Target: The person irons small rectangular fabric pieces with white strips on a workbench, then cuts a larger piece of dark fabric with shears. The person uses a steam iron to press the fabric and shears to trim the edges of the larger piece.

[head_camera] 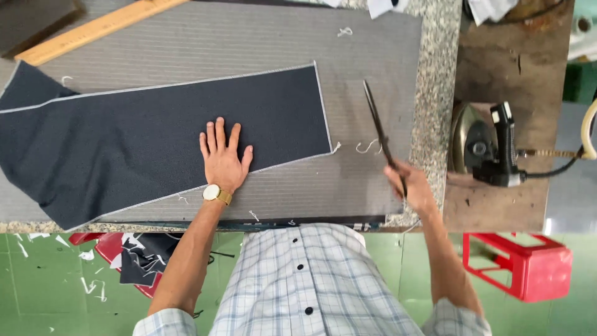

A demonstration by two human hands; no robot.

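Left hand (222, 158) flat, fingers spread, pressing dark cloth piece (155, 140) at frame centre. Right hand (411, 186) lower right, clenched round scissors (380, 134), blades closed, pointing up-frame. Beneath, grey striped fabric (373, 56) over counter (432, 93). Farther, wooden ruler (93, 28) upper left.

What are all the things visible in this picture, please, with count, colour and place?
dark fabric piece: one, navy with pale edge, on the grey cloth
grey cloth: one, striped, covers the table
scissors: one, dark, in the right hand
wooden ruler: one, tan, top left
iron: one, black and silver, side bench
stool: one, red, floor right
left hand: flat on the dark fabric piece
right hand: grips the scissors
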